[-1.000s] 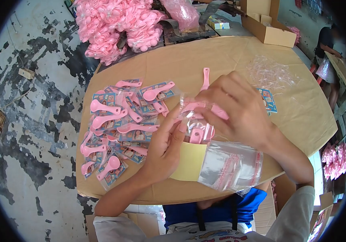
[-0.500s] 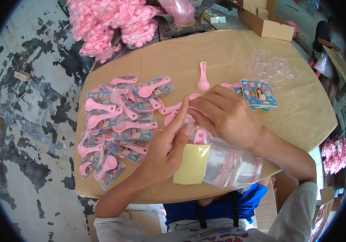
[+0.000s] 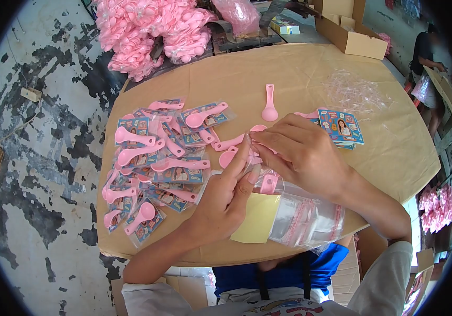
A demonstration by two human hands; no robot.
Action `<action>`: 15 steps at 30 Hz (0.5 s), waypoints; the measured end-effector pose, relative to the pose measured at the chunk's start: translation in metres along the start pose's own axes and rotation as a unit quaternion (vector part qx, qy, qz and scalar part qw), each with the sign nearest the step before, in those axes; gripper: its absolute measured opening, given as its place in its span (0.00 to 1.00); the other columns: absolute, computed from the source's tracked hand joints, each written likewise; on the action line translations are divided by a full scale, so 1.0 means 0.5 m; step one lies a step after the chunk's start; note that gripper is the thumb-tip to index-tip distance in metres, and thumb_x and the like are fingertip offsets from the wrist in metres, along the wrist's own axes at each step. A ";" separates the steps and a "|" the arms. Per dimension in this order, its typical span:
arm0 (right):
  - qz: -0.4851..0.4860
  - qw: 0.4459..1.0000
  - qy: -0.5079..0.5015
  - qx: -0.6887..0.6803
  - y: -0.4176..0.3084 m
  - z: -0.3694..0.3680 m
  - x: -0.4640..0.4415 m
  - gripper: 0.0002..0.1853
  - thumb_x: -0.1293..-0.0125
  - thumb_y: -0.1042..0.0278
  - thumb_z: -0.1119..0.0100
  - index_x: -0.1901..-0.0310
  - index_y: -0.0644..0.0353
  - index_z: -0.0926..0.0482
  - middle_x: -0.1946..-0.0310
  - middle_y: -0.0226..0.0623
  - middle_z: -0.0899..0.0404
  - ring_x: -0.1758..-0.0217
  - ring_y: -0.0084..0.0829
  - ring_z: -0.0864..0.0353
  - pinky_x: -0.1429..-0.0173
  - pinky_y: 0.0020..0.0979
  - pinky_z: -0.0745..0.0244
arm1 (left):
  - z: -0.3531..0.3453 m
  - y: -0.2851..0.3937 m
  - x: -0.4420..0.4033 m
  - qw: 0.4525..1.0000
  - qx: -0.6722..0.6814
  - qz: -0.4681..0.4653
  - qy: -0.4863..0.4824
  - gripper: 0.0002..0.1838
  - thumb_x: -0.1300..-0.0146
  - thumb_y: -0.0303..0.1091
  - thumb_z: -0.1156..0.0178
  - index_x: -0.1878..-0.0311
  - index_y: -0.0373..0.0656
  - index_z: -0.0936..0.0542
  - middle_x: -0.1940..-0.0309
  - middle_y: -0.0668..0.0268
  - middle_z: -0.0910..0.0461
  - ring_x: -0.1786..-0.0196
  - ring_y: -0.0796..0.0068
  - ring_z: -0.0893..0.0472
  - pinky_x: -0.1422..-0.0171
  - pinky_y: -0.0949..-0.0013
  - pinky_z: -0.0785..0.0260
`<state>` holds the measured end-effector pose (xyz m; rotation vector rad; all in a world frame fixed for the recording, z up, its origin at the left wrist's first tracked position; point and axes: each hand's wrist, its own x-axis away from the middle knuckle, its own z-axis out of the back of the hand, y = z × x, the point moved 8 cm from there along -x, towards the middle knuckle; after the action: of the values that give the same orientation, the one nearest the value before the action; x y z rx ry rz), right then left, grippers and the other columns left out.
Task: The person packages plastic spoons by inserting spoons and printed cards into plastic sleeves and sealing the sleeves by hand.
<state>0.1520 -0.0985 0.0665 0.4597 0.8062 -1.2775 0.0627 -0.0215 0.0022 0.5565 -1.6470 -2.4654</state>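
My left hand (image 3: pixel 223 203) is closed, its thumb and forefinger pinching the edge of a clear plastic bag. Above the table, my right hand (image 3: pixel 307 150) pinches the same bag near the left fingertip; fingers partly hide it. Just below the fingers, a pink measuring spoon handle (image 3: pixel 269 184) shows beside a plain yellow card (image 3: pixel 256 218); I cannot tell whether both are inside the bag. Under and right of them lies a stack of clear plastic bags (image 3: pixel 307 221). More loose pink spoons (image 3: pixel 229 143) lie behind the hands.
Packed spoons with blue cards (image 3: pixel 181 164) pile up on the left. One spoon (image 3: pixel 269 105) lies alone; blue printed cards (image 3: pixel 343 126) are stacked right. Clear plastic strips (image 3: pixel 355 92) lie behind them. Bagged pink spoons (image 3: pixel 147 31) and a cardboard box (image 3: pixel 360 42) stand beyond the table.
Both hands have shifted only slightly, their fingertips staying close together at the bag. The yellow card and spoon handle have tilted a little. The whole view has moved slightly.
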 end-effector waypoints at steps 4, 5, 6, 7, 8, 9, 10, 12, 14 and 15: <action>0.028 0.999 0.030 0.027 -0.008 -0.005 0.004 0.14 0.49 0.72 0.33 0.60 0.66 0.18 0.70 0.38 0.19 0.64 0.34 0.20 0.58 0.34 0.22 | 0.000 -0.003 -0.001 1.000 0.011 0.003 -0.012 0.33 0.25 0.30 0.54 0.24 0.37 0.57 0.81 0.69 0.38 0.78 0.86 0.42 0.74 0.75 0.49; 0.030 0.999 0.030 0.034 -0.008 -0.006 0.004 0.14 0.50 0.71 0.33 0.60 0.66 0.18 0.71 0.37 0.19 0.64 0.34 0.20 0.58 0.33 0.22 | -0.001 -0.002 -0.001 1.000 0.014 0.002 -0.016 0.33 0.25 0.31 0.54 0.24 0.37 0.57 0.81 0.69 0.38 0.78 0.86 0.42 0.74 0.75 0.49; 0.032 0.998 0.030 0.040 -0.009 -0.006 0.006 0.15 0.50 0.71 0.33 0.60 0.66 0.18 0.71 0.37 0.19 0.65 0.33 0.20 0.59 0.33 0.23 | -0.001 -0.001 -0.002 1.000 0.015 0.002 -0.019 0.34 0.25 0.31 0.54 0.24 0.37 0.57 0.81 0.69 0.38 0.78 0.86 0.42 0.75 0.75 0.49; 0.033 0.998 0.030 0.047 -0.010 -0.007 0.007 0.15 0.51 0.71 0.33 0.60 0.66 0.18 0.71 0.37 0.19 0.65 0.33 0.21 0.59 0.33 0.23 | -0.002 0.000 -0.002 1.000 0.016 0.002 -0.023 0.34 0.25 0.31 0.54 0.24 0.37 0.58 0.81 0.68 0.37 0.78 0.86 0.42 0.75 0.75 0.49; 0.032 0.998 0.032 0.047 -0.010 -0.008 0.008 0.15 0.51 0.71 0.33 0.60 0.66 0.18 0.72 0.37 0.20 0.65 0.33 0.21 0.60 0.33 0.23 | -0.002 0.001 -0.003 1.000 0.011 0.002 -0.029 0.34 0.25 0.31 0.54 0.24 0.37 0.58 0.82 0.69 0.38 0.78 0.86 0.42 0.75 0.75 0.49; 0.030 0.998 0.034 0.047 -0.010 -0.009 0.009 0.15 0.52 0.71 0.33 0.60 0.66 0.18 0.72 0.37 0.20 0.66 0.33 0.21 0.60 0.33 0.24 | -0.002 0.002 -0.004 0.999 0.007 0.002 -0.034 0.34 0.25 0.30 0.54 0.24 0.37 0.58 0.82 0.69 0.38 0.79 0.86 0.43 0.75 0.75 0.50; 0.028 0.998 0.037 0.049 -0.009 -0.009 0.009 0.15 0.52 0.72 0.33 0.60 0.66 0.18 0.73 0.37 0.20 0.66 0.33 0.21 0.61 0.33 0.24 | -0.002 0.000 -0.006 0.999 -0.001 -0.007 -0.039 0.34 0.26 0.30 0.54 0.23 0.37 0.58 0.82 0.69 0.39 0.79 0.86 0.43 0.76 0.75 0.50; 0.026 0.998 0.032 0.044 -0.003 -0.008 0.011 0.13 0.53 0.72 0.34 0.64 0.65 0.19 0.73 0.36 0.21 0.67 0.34 0.21 0.61 0.34 0.25 | -0.006 0.000 -0.006 0.999 -0.009 -0.009 -0.050 0.34 0.26 0.30 0.54 0.23 0.38 0.58 0.83 0.68 0.40 0.79 0.86 0.43 0.75 0.75 0.49; 0.014 0.999 0.022 0.040 0.001 -0.004 0.008 0.11 0.54 0.72 0.34 0.67 0.64 0.21 0.74 0.36 0.22 0.68 0.35 0.22 0.62 0.34 0.26 | -0.010 0.005 -0.003 0.998 -0.015 -0.003 -0.060 0.34 0.26 0.29 0.54 0.23 0.37 0.57 0.81 0.66 0.39 0.78 0.85 0.42 0.74 0.75 0.48; 0.004 0.999 0.015 0.038 0.001 0.003 0.003 0.10 0.54 0.72 0.34 0.69 0.63 0.22 0.75 0.36 0.22 0.68 0.35 0.22 0.62 0.34 0.27 | -0.013 0.007 -0.002 0.998 -0.020 -0.003 -0.064 0.33 0.26 0.29 0.54 0.23 0.37 0.57 0.80 0.64 0.38 0.78 0.84 0.41 0.74 0.75 0.47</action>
<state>0.1529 -0.1007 0.0663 0.5430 0.7817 -1.3008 0.0657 -0.0281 0.0037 0.4069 -1.6386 -2.5810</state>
